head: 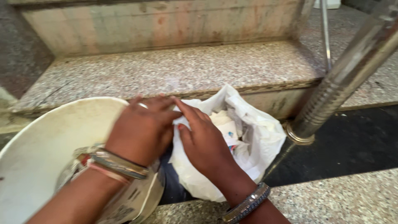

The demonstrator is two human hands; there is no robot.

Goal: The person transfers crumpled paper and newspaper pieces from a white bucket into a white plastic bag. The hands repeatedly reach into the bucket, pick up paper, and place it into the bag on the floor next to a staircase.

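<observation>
My left hand point(143, 128) rests over the right rim of a white plastic bucket point(45, 145), fingers stretched toward the mouth of a white plastic bag point(259, 137). My right hand point(201, 139) lies on the bag's near edge, fingers touching those of the left hand where they pinch the thin plastic. The bag stands open on the floor and holds crumpled paper and scraps point(230, 128). Bangles circle both wrists.
A speckled stone step point(186, 68) runs across behind the bag, with a stained riser above it. A shiny metal railing post point(344, 79) rises at the right from a round base. Dark floor lies at the right, another stone ledge point(340, 199) in front.
</observation>
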